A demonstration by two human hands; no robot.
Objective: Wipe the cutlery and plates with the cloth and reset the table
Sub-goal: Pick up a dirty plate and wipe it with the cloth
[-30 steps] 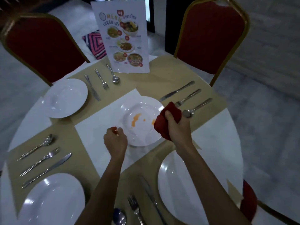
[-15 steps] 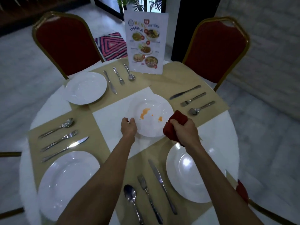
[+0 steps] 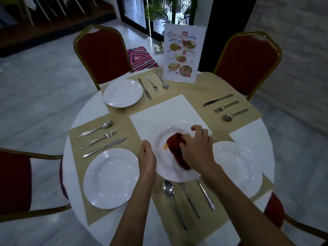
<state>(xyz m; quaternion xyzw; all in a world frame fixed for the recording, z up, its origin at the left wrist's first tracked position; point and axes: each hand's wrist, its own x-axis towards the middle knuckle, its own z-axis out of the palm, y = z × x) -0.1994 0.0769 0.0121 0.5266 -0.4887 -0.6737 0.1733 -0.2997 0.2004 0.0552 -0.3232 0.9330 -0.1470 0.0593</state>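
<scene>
Cloth (image 3: 177, 151) on the smeared plate (image 3: 160, 137), bunched under the right hand (image 3: 197, 148), fingers clutching it. Left hand (image 3: 147, 157) grips the plate's left rim. Plate's mid-bench (image 3: 248, 134), just beyond the near spoon (image 3: 167, 188).

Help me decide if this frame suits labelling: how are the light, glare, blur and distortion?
Head view: dim, bluish light, brightest at the glass door behind the menu card; soft glare patches on the near-left plate; slight motion blur on the red cloth the right hand presses on the stained plate; wide-angle bending curves the table edge.
</scene>
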